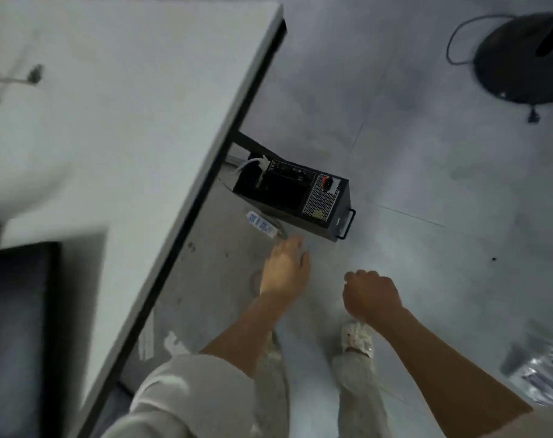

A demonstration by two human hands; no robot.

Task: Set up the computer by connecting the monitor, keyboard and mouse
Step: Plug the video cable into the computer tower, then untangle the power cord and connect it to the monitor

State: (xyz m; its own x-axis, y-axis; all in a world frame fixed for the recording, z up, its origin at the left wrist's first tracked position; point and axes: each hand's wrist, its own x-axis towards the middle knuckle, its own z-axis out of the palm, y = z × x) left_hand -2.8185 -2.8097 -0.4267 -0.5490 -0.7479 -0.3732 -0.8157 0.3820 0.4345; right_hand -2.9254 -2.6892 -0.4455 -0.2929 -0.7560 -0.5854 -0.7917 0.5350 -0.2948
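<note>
The left hand point(284, 270) reaches down with loose, straight fingers, holding nothing, its fingertips near the end of a white power strip point(262, 224) on the floor. The right hand point(371, 294) is curled into an empty fist. Just beyond the fingers, the black computer tower point(295, 194) lies beside the white desk point(126, 121). A monitor point(16, 336) stands on the desk.

Head-worn view, steeply down at floor point(427, 184)
</note>
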